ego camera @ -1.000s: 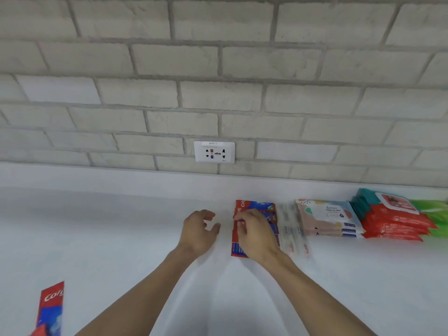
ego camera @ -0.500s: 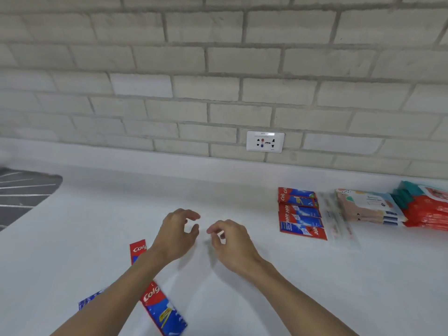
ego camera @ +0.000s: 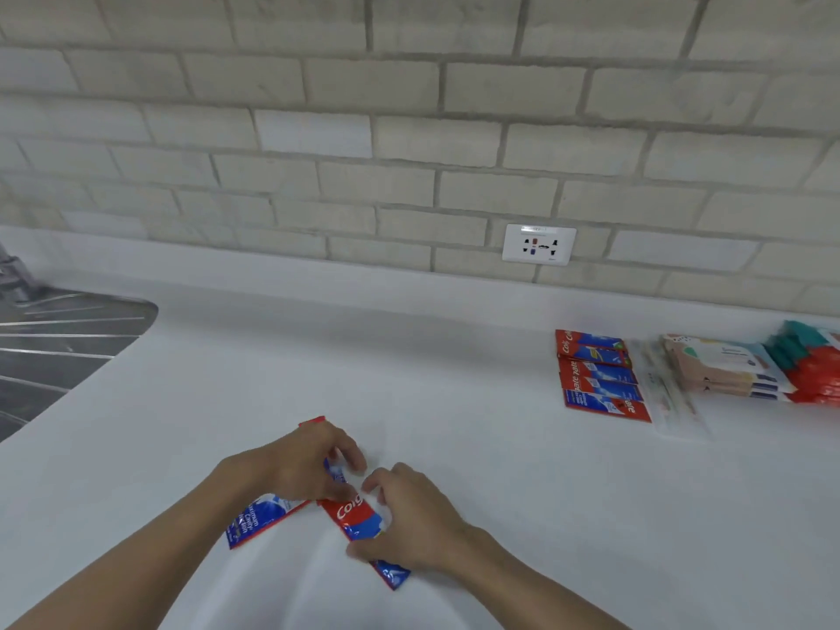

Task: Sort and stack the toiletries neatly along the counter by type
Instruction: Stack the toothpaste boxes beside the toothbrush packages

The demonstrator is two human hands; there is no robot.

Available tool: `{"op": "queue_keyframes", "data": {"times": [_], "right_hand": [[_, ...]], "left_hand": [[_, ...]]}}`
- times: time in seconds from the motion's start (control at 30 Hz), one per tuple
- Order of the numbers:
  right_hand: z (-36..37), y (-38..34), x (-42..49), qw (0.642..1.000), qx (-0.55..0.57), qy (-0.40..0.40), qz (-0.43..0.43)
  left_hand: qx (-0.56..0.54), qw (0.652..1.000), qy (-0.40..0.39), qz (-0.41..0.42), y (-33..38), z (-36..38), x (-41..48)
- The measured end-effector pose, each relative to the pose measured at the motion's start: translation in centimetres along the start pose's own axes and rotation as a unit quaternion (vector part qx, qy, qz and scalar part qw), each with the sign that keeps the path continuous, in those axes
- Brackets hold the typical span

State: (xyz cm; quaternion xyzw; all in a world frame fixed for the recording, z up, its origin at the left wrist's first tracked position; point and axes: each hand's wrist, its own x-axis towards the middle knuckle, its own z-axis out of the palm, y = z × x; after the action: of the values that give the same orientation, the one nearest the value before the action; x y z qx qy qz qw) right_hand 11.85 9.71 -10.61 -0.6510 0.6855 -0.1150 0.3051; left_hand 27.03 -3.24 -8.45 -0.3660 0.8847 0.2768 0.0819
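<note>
Head view.

Done, judged from the layout: sorted by type into a row along the back edge of the counter [ego camera: 454, 379], toward its right end. From left to right:
- stack of toothpaste boxes [ego camera: 597, 377]
- clear flat packets [ego camera: 672, 402], contents too blurred to name
- beige wipes packs [ego camera: 722, 368]
- red and teal wipes packs [ego camera: 813, 375], cut off by the frame

In hand: loose Colgate box [ego camera: 357, 516], slantwise near the front edge, well apart from the stack.
- Left hand [ego camera: 304, 461]: fingers curled over the far half of this box.
- Right hand [ego camera: 411, 522]: fingers and thumb curled round the near half.
- Lifted or resting on the counter: cannot tell.

Left to do, as a judgement:
1. Carry this box to the stack and square it on top.
2. Repeat for the second toothpaste box [ego camera: 257, 520], flat on the counter just beside the left wrist and partly under that hand.

Elsewhere: sink drainer [ego camera: 59, 347] at the left end; wall socket [ego camera: 538, 244] above the back edge.
</note>
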Motion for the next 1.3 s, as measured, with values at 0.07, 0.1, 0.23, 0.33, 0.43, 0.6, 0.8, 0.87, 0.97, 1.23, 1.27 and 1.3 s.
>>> {"op": "queue_keyframes", "data": {"times": [0.07,0.1,0.23,0.33,0.43,0.6,0.8,0.87,0.97,1.23,1.27,1.3], "right_hand": [[0.4,-0.1,-0.1,1.000,-0.005,0.012,0.005],[0.5,-0.1,-0.1,1.000,-0.001,0.022,0.007],[1.0,0.5,0.0,0.997,0.042,0.055,0.015],[1.3,1.0,0.0,0.992,0.095,0.074,0.027],[0.8,1.5,-0.3,0.987,0.130,0.093,0.037],[-0.4,3.1,-0.5,0.956,0.251,0.130,0.079],[-3.0,5.7,-1.5,0.910,0.358,0.177,0.108],[-4.0,6.5,-1.8,0.890,0.391,0.198,0.123],[-5.7,8.5,-2.5,0.864,0.425,0.233,0.137],[-10.3,14.8,-4.1,0.828,0.447,0.304,0.147],[-10.8,15.6,-4.2,0.823,0.450,0.312,0.150],[-11.3,16.5,-4.2,0.818,0.451,0.322,0.153]], "left_hand": [[0.019,0.999,-0.026,0.022,0.1,0.4,-0.1],[0.040,0.998,-0.033,0.034,0.1,0.6,-0.1],[0.101,0.993,-0.029,0.060,0.1,1.2,0.0],[0.094,0.993,-0.030,0.067,0.2,0.9,0.3],[0.042,0.996,-0.048,0.065,0.4,0.3,0.6],[-0.030,0.996,-0.036,0.074,0.8,-0.6,1.2],[-0.131,0.988,-0.016,0.083,3.1,-0.5,3.3],[-0.154,0.985,-0.006,0.078,4.3,-0.5,4.2],[-0.201,0.976,-0.001,0.085,6.4,-0.3,6.1],[-0.274,0.956,0.011,0.099,12.7,0.2,11.5],[-0.278,0.955,0.014,0.098,13.5,0.3,12.3],[-0.282,0.954,0.019,0.097,14.3,0.4,13.0]]}}
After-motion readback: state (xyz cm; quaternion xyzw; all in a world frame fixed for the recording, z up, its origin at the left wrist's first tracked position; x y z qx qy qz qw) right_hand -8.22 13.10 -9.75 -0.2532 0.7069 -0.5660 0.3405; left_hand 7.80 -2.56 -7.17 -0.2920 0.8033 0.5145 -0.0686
